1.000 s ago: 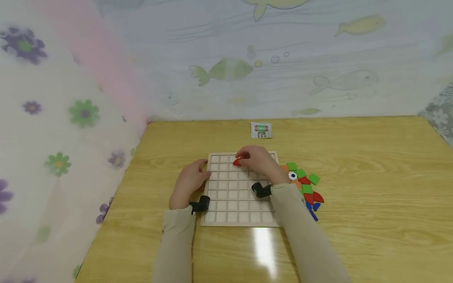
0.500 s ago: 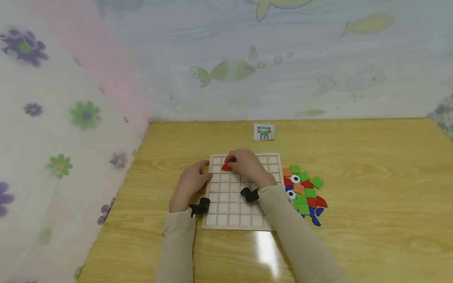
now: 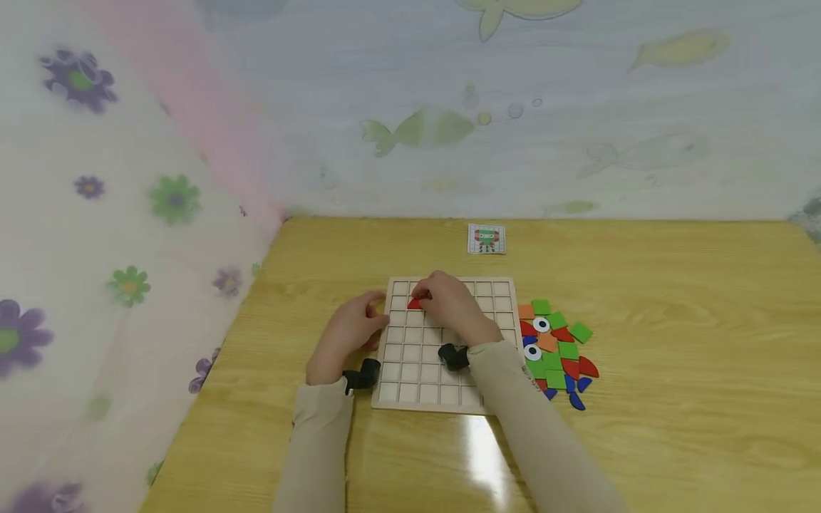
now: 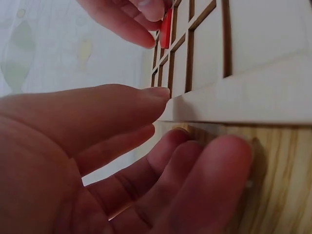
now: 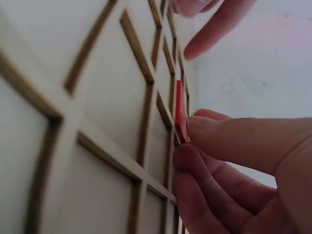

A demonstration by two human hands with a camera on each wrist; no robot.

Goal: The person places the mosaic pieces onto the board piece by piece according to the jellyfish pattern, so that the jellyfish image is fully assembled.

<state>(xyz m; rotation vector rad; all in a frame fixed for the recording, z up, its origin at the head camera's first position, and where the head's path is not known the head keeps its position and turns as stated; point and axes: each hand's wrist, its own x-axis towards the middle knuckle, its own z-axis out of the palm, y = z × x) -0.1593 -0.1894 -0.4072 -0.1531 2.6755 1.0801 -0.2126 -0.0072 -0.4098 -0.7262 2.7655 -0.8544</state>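
Observation:
A square wooden grid board (image 3: 400, 392) lies flat on the table. My right hand (image 3: 451, 303) is over its upper left part. Thumb and fingertips pinch a red curved-edge tile (image 3: 415, 303) near the second row of cells; the right wrist view shows the red tile (image 5: 181, 111) tilted on edge against the grid ridges. My left hand (image 3: 349, 329) is at the board's left side. In the left wrist view its thumb (image 4: 122, 100) touches the board's rim (image 4: 234, 105), while the other fingers are loosely bent beside the edge, above the table.
Right of the board lies a loose cluster of green tiles (image 3: 568, 350), red, blue and orange tiles, and round eye tiles (image 3: 541, 325). A small pattern card (image 3: 487, 239) lies behind the board. A patterned wall (image 3: 410, 164) borders the table's (image 3: 693, 342) far edge.
My right hand has moved left across the board with the red tile, then lowered it toward a cell. My left hand stays at the left edge. The head view has shifted slightly.

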